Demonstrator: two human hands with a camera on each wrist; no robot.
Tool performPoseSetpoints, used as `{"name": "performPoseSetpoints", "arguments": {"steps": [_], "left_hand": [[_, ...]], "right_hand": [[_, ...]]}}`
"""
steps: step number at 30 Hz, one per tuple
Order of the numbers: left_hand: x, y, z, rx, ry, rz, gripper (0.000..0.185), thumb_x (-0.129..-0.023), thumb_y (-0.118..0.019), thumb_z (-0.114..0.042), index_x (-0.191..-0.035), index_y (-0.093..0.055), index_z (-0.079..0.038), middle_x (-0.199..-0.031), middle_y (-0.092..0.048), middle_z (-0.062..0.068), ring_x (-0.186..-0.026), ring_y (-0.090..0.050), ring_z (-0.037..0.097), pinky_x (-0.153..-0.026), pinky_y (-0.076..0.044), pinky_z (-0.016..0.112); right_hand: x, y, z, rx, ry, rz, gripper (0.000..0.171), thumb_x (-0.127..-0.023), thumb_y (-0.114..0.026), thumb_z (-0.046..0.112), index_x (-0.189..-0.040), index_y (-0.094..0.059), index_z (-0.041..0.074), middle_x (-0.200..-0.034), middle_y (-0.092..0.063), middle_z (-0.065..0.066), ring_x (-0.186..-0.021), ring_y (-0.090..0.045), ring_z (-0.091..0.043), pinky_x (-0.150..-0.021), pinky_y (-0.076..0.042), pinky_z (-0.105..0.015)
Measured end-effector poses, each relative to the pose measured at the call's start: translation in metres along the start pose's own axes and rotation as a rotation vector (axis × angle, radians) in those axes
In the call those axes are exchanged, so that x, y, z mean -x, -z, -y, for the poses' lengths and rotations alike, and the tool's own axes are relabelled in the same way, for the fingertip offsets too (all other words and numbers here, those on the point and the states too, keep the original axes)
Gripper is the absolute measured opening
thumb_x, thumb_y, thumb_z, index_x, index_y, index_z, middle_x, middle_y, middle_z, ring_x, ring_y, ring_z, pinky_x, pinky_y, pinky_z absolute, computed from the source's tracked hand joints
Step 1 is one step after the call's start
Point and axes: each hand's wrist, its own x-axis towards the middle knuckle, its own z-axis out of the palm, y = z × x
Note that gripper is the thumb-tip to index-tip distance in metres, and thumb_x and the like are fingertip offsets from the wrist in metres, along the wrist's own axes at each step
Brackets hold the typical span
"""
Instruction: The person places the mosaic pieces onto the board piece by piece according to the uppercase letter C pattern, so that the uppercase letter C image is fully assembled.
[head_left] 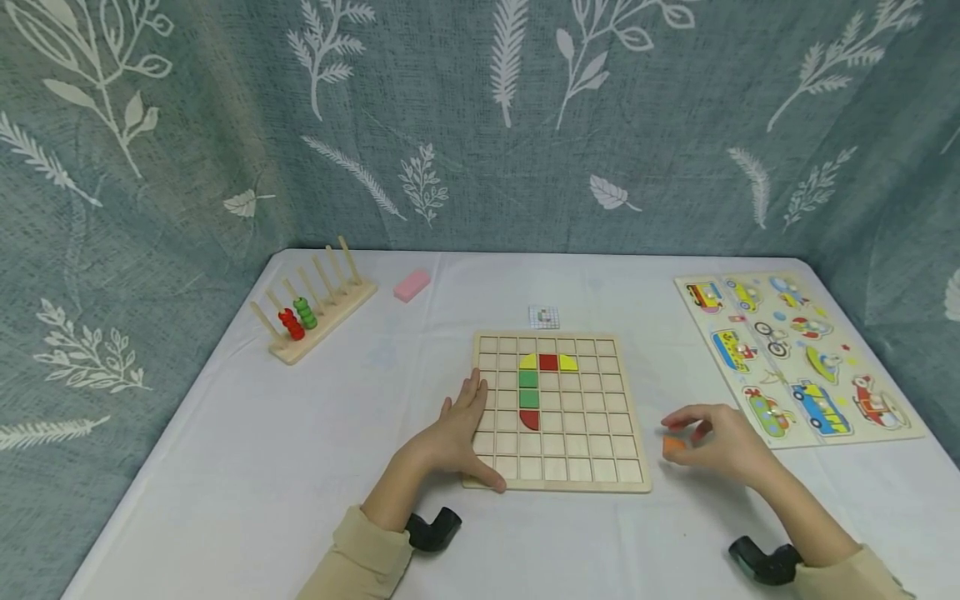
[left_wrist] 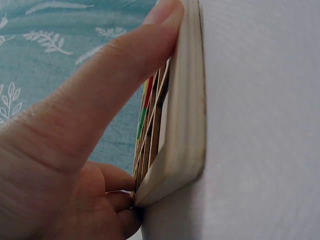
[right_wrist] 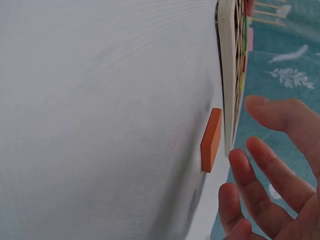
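A square wooden grid board (head_left: 588, 425) lies on the table with several coloured pieces in its cells. Two green squares (head_left: 528, 388), a red square (head_left: 548, 362), two yellow rounded pieces (head_left: 568, 363) and a red rounded piece (head_left: 530, 419) form a hooked line. My left hand (head_left: 450, 437) rests on the board's near left corner, fingers spread along the left side and thumb (left_wrist: 125, 60) over the front rim. Right of the board lies an orange block (right_wrist: 212, 141). Over it hovers my right hand (head_left: 720, 442), fingers loosely bent and apart from the block in the right wrist view.
A small pattern card (head_left: 543, 317) lies behind the board. Back left stand a peg rack (head_left: 330, 325) with red and green beads and a pink block (head_left: 412, 285). A vehicle puzzle board (head_left: 810, 358) lies at the right. Patterned cloth (head_left: 480, 167) hangs behind the table.
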Motion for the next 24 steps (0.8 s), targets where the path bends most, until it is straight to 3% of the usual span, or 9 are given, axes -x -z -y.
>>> {"name": "performPoseSetpoints", "arguments": {"steps": [10,24], "left_hand": [[0.0,0.0,0.0,-0.007,-0.001,0.002,0.135,-0.046,-0.09,-0.038,-0.143,-0.007,0.007,-0.151,0.008,0.017,-0.138,0.005,0.027,-0.11,-0.003,0.047],[0.001,0.0,-0.002,-0.019,0.001,0.005,0.136,-0.047,-0.09,-0.037,-0.143,-0.005,0.008,-0.151,0.008,0.017,-0.138,0.004,0.028,-0.109,-0.004,0.048]], "right_hand": [[0.002,-0.002,-0.006,0.028,-0.049,0.007,0.041,-0.06,-0.082,0.014,-0.097,-0.068,0.005,-0.092,-0.067,-0.005,-0.074,-0.048,-0.018,-0.058,-0.039,-0.029],[0.004,-0.001,-0.015,0.062,-0.052,0.017,0.038,-0.06,-0.083,0.013,-0.094,-0.069,0.005,-0.083,-0.063,-0.001,-0.072,-0.048,-0.018,-0.059,-0.038,-0.03]]}}
